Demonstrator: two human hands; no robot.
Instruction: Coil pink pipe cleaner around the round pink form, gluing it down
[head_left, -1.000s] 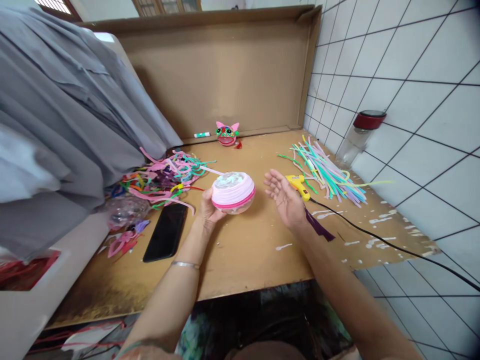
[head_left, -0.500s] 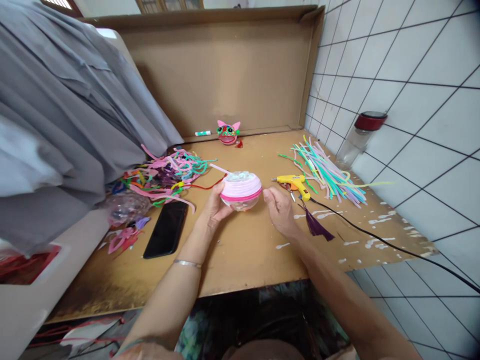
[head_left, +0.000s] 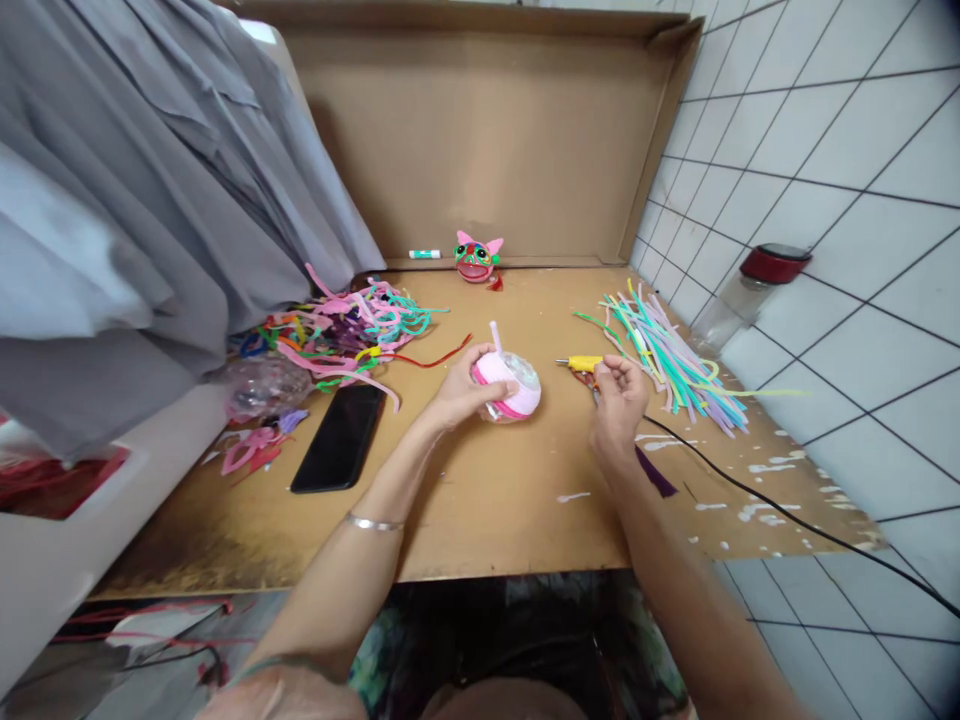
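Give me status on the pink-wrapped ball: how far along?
Done: pink strips cover most of the ball; its clear top is still bare and a loose pink end sticks up. In hand: left hand holds the ball, and right hand is on the yellow glue gun. Left: wrapping the top; unused pipe cleaners lie to the right. A finished pink figure sits at the back.

Single head-worn camera; looks forward and down over the cardboard worktop (head_left: 480, 520), near, at arm's reach.
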